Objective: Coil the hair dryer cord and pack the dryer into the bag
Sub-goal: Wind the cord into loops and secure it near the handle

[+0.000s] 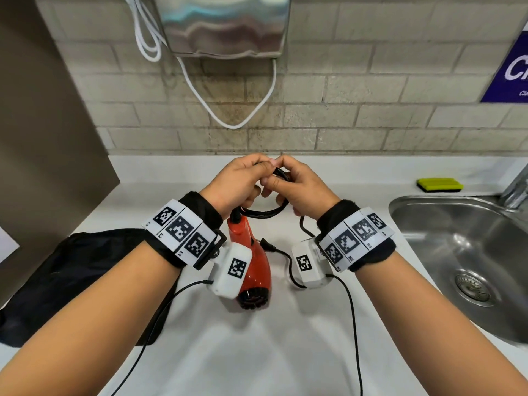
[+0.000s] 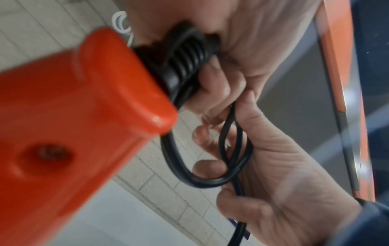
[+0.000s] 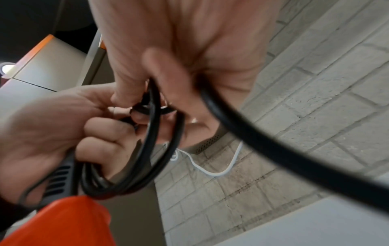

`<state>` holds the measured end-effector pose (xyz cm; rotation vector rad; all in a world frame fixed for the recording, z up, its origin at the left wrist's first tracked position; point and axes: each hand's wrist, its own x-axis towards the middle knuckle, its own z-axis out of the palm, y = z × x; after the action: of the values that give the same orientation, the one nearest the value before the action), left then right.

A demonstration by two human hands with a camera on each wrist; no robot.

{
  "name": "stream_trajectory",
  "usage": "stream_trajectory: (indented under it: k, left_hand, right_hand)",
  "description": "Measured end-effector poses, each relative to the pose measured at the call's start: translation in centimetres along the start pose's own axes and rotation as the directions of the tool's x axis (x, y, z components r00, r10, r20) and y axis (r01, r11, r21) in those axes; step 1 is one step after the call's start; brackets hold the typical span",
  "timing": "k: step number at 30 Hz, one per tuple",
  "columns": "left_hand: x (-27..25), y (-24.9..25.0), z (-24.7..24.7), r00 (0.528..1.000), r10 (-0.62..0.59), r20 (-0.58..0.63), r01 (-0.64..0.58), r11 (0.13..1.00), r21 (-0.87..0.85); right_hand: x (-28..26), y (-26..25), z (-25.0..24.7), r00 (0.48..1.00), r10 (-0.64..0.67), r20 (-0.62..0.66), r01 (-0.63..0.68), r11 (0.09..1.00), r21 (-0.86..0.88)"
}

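At the surface's left edge lies the bag point(image 1: 71, 270), black, limp and flat, mouth not clearly seen. Just right of it, above mid-surface, hangs the hair dryer point(image 1: 251, 252), orange, nozzle end toward the near edge, seemingly lifted by the cord end of its handle. Left hand point(image 1: 237, 184) curled round the ribbed black strain relief and the gathered loops of the cord point(image 1: 264, 214); right hand point(image 1: 300, 190) pinching the same loops from the other side, knuckles nearly touching the left. Below the right wrist, a loose tail of cord ending in the plug point(image 1: 267, 245), resting on the surface beside the dryer body. Farther right, a sponge point(image 1: 440, 184) near the back edge and a steel sink point(image 1: 428, 212) at the right edge.

Judged from this: cord stiff enough to spring open, so best kept pinched where the loops cross. Dryer body hard, smooth, probably slippery and light; better taken by the handle than by the cord. Bag soft, likely needing one hand to hold its mouth open.
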<state>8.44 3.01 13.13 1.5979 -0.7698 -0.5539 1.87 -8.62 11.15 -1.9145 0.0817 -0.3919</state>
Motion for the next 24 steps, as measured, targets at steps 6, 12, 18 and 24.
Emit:
stream_trajectory:
  k: [6, 12, 18, 24]
  left_hand:
    - [0.4, -0.3, 0.2, 0.994, 0.049, -0.093, -0.050, 0.999, -0.007]
    - [0.6, -0.6, -0.4, 0.991, 0.076, -0.113, -0.080, 0.996, -0.037]
    - [0.7, -0.5, -0.6, 0.992, 0.073, -0.102, -0.083, 0.991, -0.103]
    - [0.5, -0.5, -0.9, 0.996, 0.071, -0.059, -0.076, 0.993, -0.086]
  right_hand:
    - [0.2, 0.6, -0.5, 0.998, -0.046, -0.044, 0.047, 0.999, 0.010]
    - [-0.4, 0.1, -2.1, 0.995, 0.102, -0.020, -0.102, 0.995, -0.011]
    - [0.0, 0.6, -2.7, 0.995, 0.101, 0.009, -0.101, 0.994, -0.044]
    - [0.3, 0.8, -3.3, 0.998, 0.063, 0.007, -0.060, 0.974, -0.217]
